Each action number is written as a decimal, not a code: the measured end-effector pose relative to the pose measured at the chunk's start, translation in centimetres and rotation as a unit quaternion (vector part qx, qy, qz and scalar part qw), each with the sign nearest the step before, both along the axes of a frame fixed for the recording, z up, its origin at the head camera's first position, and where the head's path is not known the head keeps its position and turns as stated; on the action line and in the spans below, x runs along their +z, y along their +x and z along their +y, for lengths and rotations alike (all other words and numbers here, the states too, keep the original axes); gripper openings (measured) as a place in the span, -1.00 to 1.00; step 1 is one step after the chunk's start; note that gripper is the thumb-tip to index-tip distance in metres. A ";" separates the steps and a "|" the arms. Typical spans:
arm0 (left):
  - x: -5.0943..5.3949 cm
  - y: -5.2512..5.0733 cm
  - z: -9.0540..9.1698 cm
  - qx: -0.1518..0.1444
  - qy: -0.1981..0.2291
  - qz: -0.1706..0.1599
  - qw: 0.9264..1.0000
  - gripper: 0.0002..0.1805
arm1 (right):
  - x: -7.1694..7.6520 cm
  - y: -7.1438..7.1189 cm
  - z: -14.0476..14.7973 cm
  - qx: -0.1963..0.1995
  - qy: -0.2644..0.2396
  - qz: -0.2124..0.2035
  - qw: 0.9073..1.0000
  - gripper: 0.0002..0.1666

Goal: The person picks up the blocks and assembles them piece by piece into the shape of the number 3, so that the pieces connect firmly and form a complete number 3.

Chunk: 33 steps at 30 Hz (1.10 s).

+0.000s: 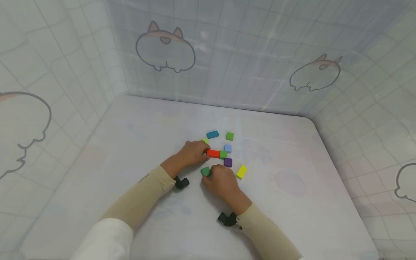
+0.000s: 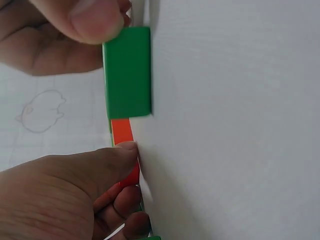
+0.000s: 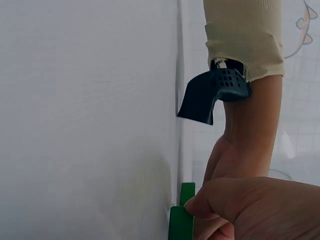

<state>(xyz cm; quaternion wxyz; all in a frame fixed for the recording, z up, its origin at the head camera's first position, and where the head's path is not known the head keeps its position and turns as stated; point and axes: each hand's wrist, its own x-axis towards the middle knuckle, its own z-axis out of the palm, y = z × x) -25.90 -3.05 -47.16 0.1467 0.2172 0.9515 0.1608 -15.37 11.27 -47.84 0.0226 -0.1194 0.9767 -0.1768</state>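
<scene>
Left grip (image 1: 194, 153): I pinch the red block (image 1: 213, 154) by its left end on the table (image 1: 312, 202) | right grip (image 1: 223, 182): I pinch the dark green block (image 1: 205, 171), nearer me | handling: probably light, stiff, smooth (maybe slippery) | hold: likely best by opposite flat sides

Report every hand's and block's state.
Left hand: pinching
Right hand: pinching
Red block: held by left hand
Dark green block: held by right hand
Middle green block: touching red block
Far green block: unheld
Lime block: partly hidden
Teal block: lying flat
Yellow block: lying flat
Purple block: unheld
Light blue block: unheld
</scene>
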 end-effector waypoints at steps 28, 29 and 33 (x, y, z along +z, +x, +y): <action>-0.4 -0.4 -0.2 -0.003 -0.005 0.001 1.000 -0.53 | 0.9 0.5 3.3 -0.008 0.052 0.013 0.999 -0.54; -0.4 -0.4 -0.1 -0.004 -0.006 0.001 1.000 -0.53 | 1.0 0.5 3.4 0.004 0.054 0.018 0.998 -0.50; -0.4 -0.3 0.0 -0.006 -0.006 0.002 1.000 -0.52 | 1.3 0.3 3.9 0.047 0.056 -0.001 0.997 -0.40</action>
